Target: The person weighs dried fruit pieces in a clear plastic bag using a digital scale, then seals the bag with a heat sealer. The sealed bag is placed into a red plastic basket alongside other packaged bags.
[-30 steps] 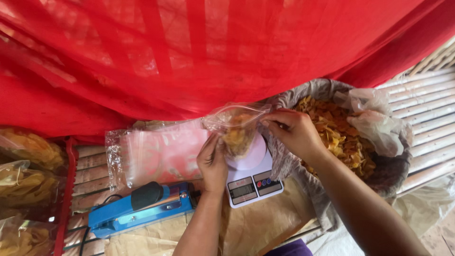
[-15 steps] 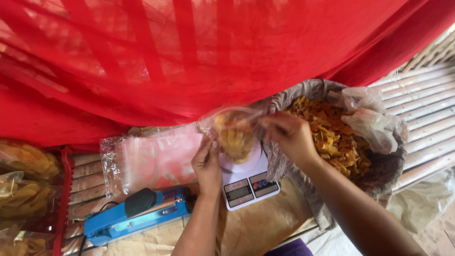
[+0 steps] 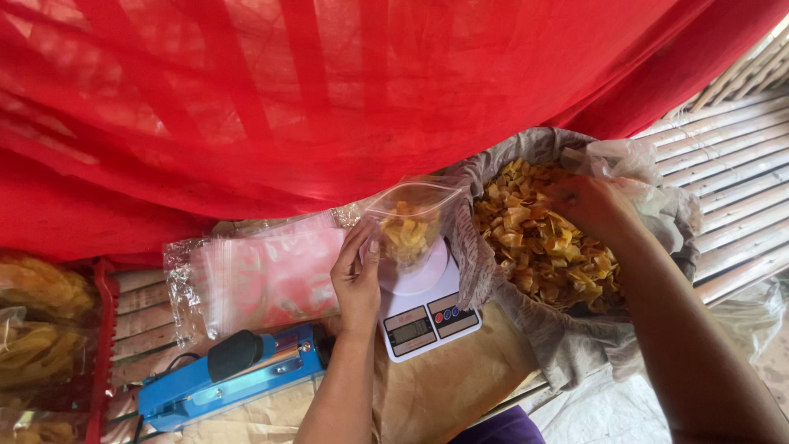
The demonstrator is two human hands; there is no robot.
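Observation:
My left hand (image 3: 357, 279) holds the side of a small clear bag (image 3: 408, 220) partly filled with yellow chips, standing on a white kitchen scale (image 3: 423, 311). My right hand (image 3: 590, 207) reaches into a big lined sack (image 3: 567, 345) full of yellow chips (image 3: 538, 247), fingers down among the chips. Whether it grips any chips is hidden.
A pile of empty clear bags (image 3: 263, 279) lies left of the scale. A blue heat sealer (image 3: 230, 378) sits at the near left. Filled chip bags (image 3: 41, 329) sit in a red basket at far left. Red cloth (image 3: 329, 99) hangs overhead. Wooden slats (image 3: 731, 173) run at right.
My right hand has left the small bag's mouth and moved right into the sack of chips. The left hand keeps hold of the small bag on the scale.

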